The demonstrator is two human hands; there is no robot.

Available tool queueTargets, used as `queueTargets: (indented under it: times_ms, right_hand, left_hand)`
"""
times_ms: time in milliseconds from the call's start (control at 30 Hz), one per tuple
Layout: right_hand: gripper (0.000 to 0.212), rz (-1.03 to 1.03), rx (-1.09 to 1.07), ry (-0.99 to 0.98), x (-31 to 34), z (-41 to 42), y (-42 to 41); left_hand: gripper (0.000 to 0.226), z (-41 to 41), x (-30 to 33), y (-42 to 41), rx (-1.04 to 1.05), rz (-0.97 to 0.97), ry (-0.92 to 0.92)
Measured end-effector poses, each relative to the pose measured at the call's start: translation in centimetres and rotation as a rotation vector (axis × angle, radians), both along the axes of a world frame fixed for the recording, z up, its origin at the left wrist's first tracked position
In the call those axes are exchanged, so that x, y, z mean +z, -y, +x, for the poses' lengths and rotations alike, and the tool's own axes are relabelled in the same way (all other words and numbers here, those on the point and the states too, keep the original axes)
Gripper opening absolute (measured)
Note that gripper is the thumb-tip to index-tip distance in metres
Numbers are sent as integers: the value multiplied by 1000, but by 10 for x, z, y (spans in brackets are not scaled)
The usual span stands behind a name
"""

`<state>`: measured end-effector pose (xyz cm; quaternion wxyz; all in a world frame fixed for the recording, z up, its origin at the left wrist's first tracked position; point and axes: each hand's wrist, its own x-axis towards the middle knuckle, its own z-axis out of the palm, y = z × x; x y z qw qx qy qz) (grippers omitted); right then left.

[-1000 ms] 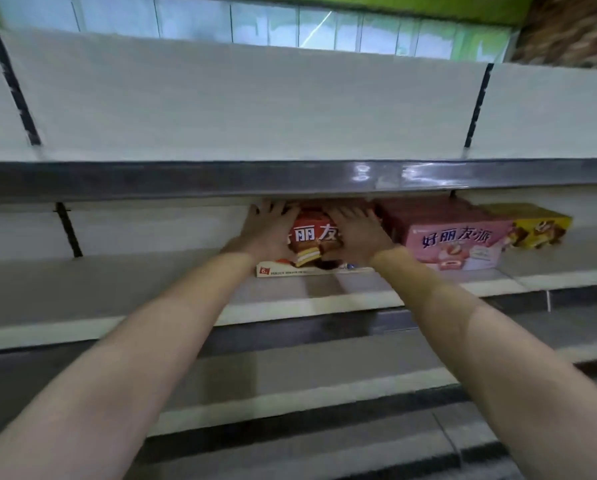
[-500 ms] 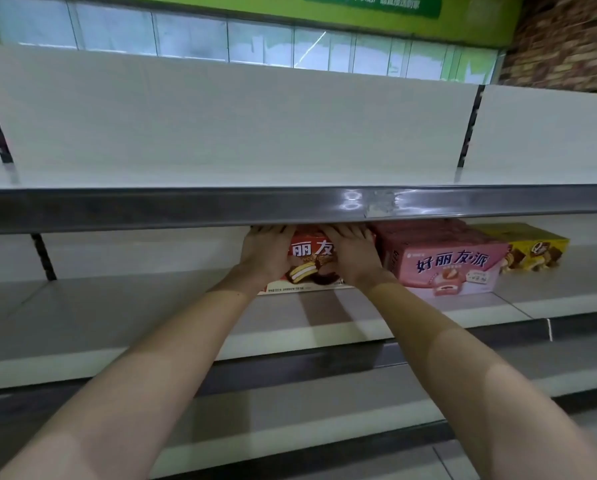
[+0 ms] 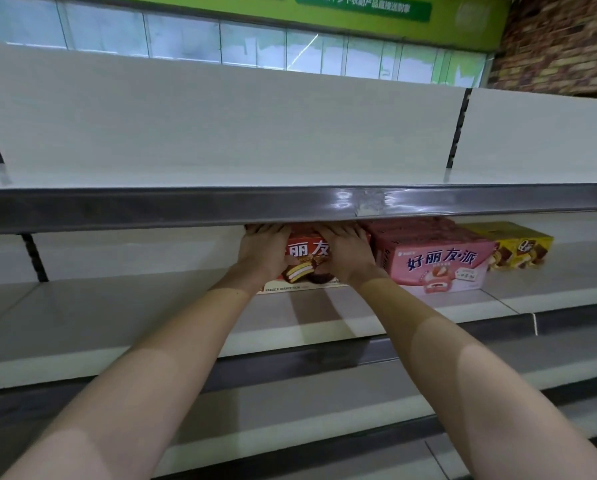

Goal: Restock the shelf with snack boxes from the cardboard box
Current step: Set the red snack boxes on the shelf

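We observe both hands, left hand (image 3: 264, 252) and right hand (image 3: 347, 252), flat against a red snack box (image 3: 307, 261) on the shelf (image 3: 151, 306), beside a pink box (image 3: 439, 258).

Place: I am in a shop, at a retail aisle.
Shelving: long white tiered shelves (image 3: 221, 157) with grey price-rail edges (image 3: 186, 206) and slotted uprights (image 3: 458, 129).
Stock: identical pink snack boxes (image 3: 439, 261) faced outward, yellow boxes (image 3: 518, 245) just beside them.
Signage: green banner (image 3: 363, 8) with white lettering overhead, probably store advertising; it is blurred.
Wall: brick (image 3: 560, 46) at the right.
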<state>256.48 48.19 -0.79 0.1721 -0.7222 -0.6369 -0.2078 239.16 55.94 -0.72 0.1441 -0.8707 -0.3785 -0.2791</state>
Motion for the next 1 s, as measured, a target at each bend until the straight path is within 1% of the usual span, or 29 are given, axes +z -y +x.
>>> queueTargets:
  times_ms: [133,300,400,467,500,567,633,700,767,800,900,1000]
  right_hand:
    - [91,-32,-16,-8,-2,-2,-2]
    - [91,-102,-21,-36,4,-8,-1]
    - [91,-139,-51,-44,6,-15,-4]
    - [88,-137,-55,-49,6,-29,-4]
    - [83,-102,-37,-34,6,-38,-4]
    - [70,-4,51,32,4,-63,-6]
    - [59,64,191,112,1,-93,-12]
    - [49,83,350,199,0,-126,-19]
    - [39,51,463,286,0,-160,-25]
    - [37,22,510,285,-2,-177,-28]
    - [29,-39,611,195,-11,-229,-41]
    - [20,-89,704,100,-18,-285,-52]
  left_hand:
    - [76,-4,0,3,-31,-1,-21]
    - [69,-21,11,5,-137,-175,6]
    - [65,-36,12,7,-134,-166,21]
    - [64,-47,12,7,-123,-211,51]
    - [62,-53,12,7,-119,-251,78]
    - [58,-68,13,6,-83,-301,127]
    - [59,-89,9,3,-13,-322,138]
    - [61,-114,4,0,72,-350,113]
    - [53,-146,-4,-2,145,-370,83]
    - [48,-163,-8,-1,184,-380,70]
    - [37,-222,-18,3,325,-411,55]
    - [31,-286,-25,13,472,-408,55]
